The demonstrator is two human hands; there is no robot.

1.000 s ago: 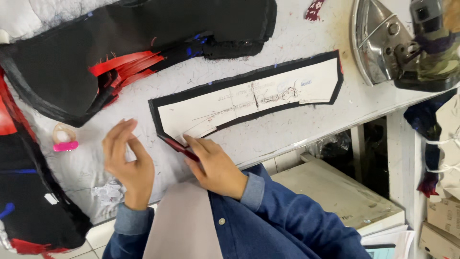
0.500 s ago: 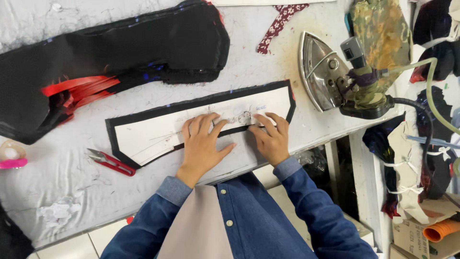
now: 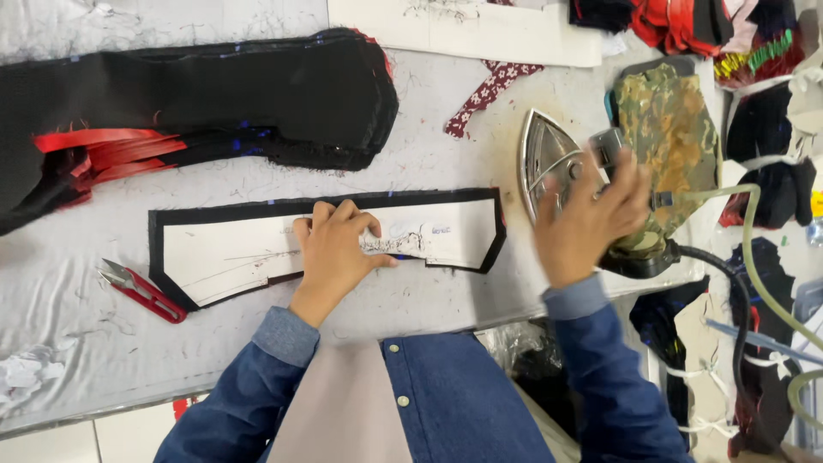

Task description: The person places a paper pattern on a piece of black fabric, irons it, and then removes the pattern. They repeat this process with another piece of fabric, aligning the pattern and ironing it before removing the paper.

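A long black fabric piece lies on the white worktable, with a white paper pattern laid on top of it. My left hand presses flat on the middle of the pattern, fingers spread. My right hand is at the handle of the steam iron, which stands tipped up at the table's right edge with its shiny soleplate facing left. The hand is blurred, so its grip on the handle is unclear. A camouflage-patterned cloth covers the iron's body.
Red thread snips lie left of the pattern. A thick stack of black and red fabric pieces fills the back left. A dark red patterned strip, a white card, hoses and more fabric piles sit at the right.
My right hand left the pattern's right end and moved right to the iron. My left hand stays pressed on the pattern. The red snips were put down a second ago.
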